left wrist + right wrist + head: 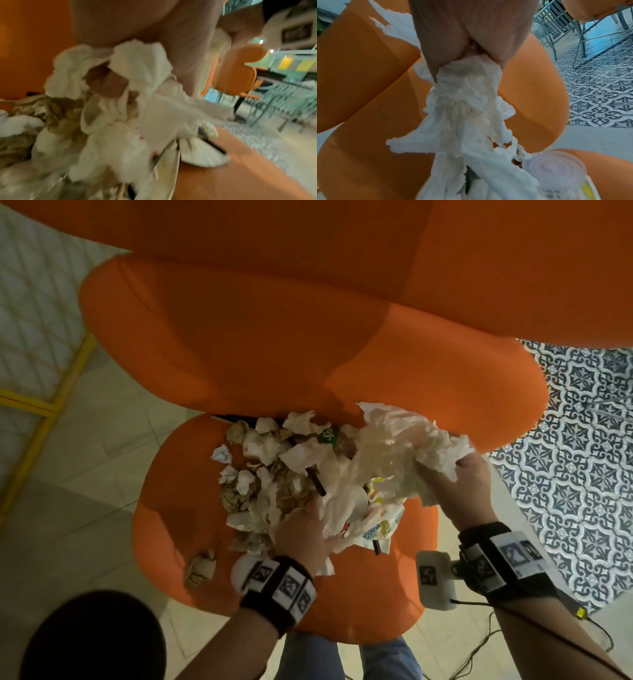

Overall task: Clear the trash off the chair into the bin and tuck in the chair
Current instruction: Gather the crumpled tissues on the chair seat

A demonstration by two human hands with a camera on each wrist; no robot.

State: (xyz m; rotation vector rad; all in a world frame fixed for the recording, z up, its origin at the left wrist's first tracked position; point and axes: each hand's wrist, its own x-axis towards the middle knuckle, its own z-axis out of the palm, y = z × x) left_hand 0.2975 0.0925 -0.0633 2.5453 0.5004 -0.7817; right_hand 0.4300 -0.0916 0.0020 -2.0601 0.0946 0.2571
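Observation:
An orange chair (212, 508) carries a heap of trash (274, 467) on its seat: crumpled white napkins, brown paper, black straws, a green-labelled wrapper. My right hand (466, 474) grips a large wad of white tissue paper (404, 446) lifted above the seat; the right wrist view shows the tissue (467, 102) bunched in my fist (471, 44). My left hand (301, 529) holds the lower end of the same tissue among the heap, its fingers (108, 81) curled into white napkins (137, 63). A clear plastic lid (556, 170) lies under the tissue.
The chair's orange backrest (274, 320) rises behind the seat. A dark round bin (92, 642) sits at the lower left on the pale floor. Patterned blue tiles (582, 457) lie to the right, a yellow frame (44, 405) to the left. Other orange chairs (240, 73) stand beyond.

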